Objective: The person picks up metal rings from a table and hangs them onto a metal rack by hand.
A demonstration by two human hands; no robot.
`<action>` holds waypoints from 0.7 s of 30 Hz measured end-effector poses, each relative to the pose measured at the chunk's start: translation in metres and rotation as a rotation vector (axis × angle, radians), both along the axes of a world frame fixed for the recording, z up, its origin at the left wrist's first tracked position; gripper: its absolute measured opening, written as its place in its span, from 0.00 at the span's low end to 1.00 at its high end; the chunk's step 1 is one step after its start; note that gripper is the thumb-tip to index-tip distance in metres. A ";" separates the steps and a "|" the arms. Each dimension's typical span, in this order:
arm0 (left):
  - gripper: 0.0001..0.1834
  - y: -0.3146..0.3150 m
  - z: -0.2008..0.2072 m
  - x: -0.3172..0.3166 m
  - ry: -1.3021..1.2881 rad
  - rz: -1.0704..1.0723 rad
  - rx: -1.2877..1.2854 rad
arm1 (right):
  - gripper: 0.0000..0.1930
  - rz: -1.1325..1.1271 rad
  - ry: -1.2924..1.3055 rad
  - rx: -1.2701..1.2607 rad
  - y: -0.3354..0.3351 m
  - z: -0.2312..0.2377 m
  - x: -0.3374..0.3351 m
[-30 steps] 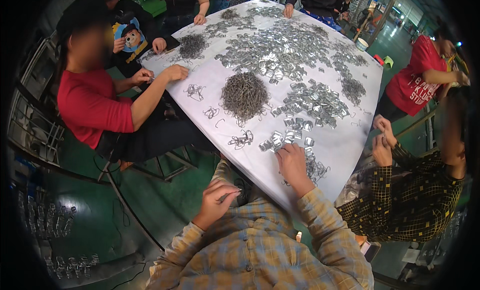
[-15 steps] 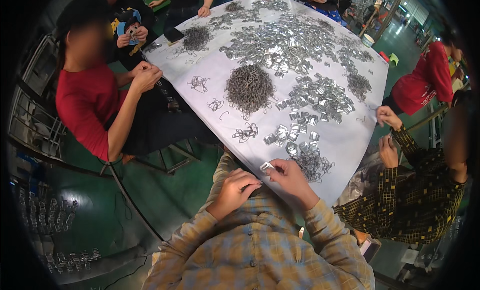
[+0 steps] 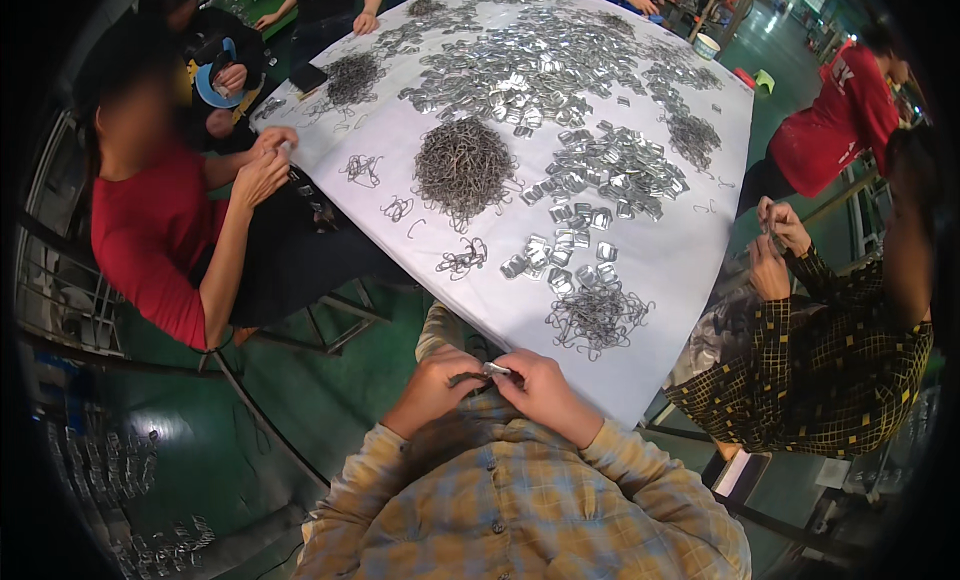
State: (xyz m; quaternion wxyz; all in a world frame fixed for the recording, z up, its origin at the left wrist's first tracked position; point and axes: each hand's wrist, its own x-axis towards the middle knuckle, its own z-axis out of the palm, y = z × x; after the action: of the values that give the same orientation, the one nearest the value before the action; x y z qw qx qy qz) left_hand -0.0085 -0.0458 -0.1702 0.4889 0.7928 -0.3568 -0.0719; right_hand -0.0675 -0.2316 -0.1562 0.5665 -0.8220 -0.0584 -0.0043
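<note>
My left hand [image 3: 436, 382] and my right hand [image 3: 543, 386] meet in front of my body, just off the table's near edge. A small shiny metal buckle-like piece [image 3: 497, 369] is pinched in my right fingers, at the point where both hands come together. My left thumb and finger are closed beside it; what they grip is too small to make out. On the table closest to my hands lies a small pile of bent wire hooks [image 3: 598, 320]. Loose flat metal pieces [image 3: 560, 250] lie just beyond it.
The white-covered table [image 3: 385, 215] also bears a dense mound of wire hooks [image 3: 464, 167] and a wide spread of metal pieces [image 3: 615, 170]. A person in red [image 3: 150, 240] sits at the left, another in a patterned shirt [image 3: 800, 380] at the right. A dark phone [image 3: 308, 78] lies far left.
My right hand has moved left and down from the table edge with the metal piece, to meet my left hand. The view has shifted slightly.
</note>
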 end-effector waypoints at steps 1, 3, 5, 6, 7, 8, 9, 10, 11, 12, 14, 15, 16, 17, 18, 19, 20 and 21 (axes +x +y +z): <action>0.07 0.001 0.004 0.004 -0.001 -0.005 0.004 | 0.08 -0.014 -0.006 -0.044 0.002 -0.002 -0.002; 0.06 -0.001 0.013 0.018 0.091 -0.046 0.003 | 0.09 -0.036 -0.032 -0.112 0.004 -0.007 -0.006; 0.05 -0.015 0.017 0.031 0.044 -0.034 0.043 | 0.08 -0.050 -0.093 -0.129 0.004 -0.010 -0.007; 0.05 -0.024 0.018 0.037 -0.004 -0.018 0.079 | 0.08 -0.060 -0.155 -0.150 0.003 -0.010 -0.008; 0.04 -0.034 0.014 0.041 -0.089 -0.033 0.110 | 0.08 -0.065 -0.157 -0.151 0.002 -0.010 -0.009; 0.04 -0.046 0.011 0.045 -0.091 -0.037 0.110 | 0.08 -0.039 -0.153 -0.188 0.001 -0.008 -0.010; 0.04 -0.058 0.009 0.048 -0.162 -0.105 0.084 | 0.09 -0.013 -0.149 -0.226 0.000 -0.007 -0.011; 0.05 -0.070 0.005 0.050 -0.232 -0.175 0.056 | 0.09 -0.019 -0.148 -0.228 -0.001 -0.008 -0.012; 0.05 -0.080 0.001 0.052 -0.233 -0.180 0.054 | 0.09 -0.029 -0.203 -0.213 -0.001 -0.010 -0.013; 0.05 -0.090 -0.003 0.054 -0.305 -0.240 0.084 | 0.09 -0.038 -0.258 -0.197 -0.002 -0.012 -0.014; 0.06 -0.103 -0.010 0.055 -0.378 -0.301 0.113 | 0.09 -0.041 -0.270 -0.192 -0.003 -0.012 -0.016; 0.07 -0.110 -0.012 0.056 -0.478 -0.312 0.150 | 0.10 -0.044 -0.281 -0.185 -0.003 -0.012 -0.017; 0.08 -0.113 -0.014 0.056 -0.578 -0.322 0.187 | 0.10 -0.047 -0.280 -0.186 -0.004 -0.012 -0.019; 0.08 -0.114 -0.016 0.056 -0.578 -0.324 0.186 | 0.10 -0.032 -0.243 -0.202 -0.004 -0.012 -0.021; 0.08 -0.115 -0.015 0.056 -0.611 -0.322 0.226 | 0.10 -0.018 -0.205 -0.215 -0.004 -0.012 -0.023; 0.08 -0.116 -0.014 0.056 -0.643 -0.319 0.266 | 0.10 -0.020 -0.204 -0.214 -0.004 -0.011 -0.023; 0.08 -0.115 -0.013 0.055 -0.643 -0.320 0.267 | 0.10 -0.014 -0.199 -0.220 -0.004 -0.011 -0.024; 0.07 -0.114 -0.009 0.054 -0.684 -0.334 0.301 | 0.10 -0.009 -0.194 -0.224 -0.004 -0.011 -0.024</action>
State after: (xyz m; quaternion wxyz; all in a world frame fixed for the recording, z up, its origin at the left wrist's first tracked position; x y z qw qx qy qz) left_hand 0.0460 -0.1600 -0.1792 0.2024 0.7649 -0.6079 0.0660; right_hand -0.0915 -0.2355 -0.1671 0.4628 -0.8760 -0.1096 -0.0798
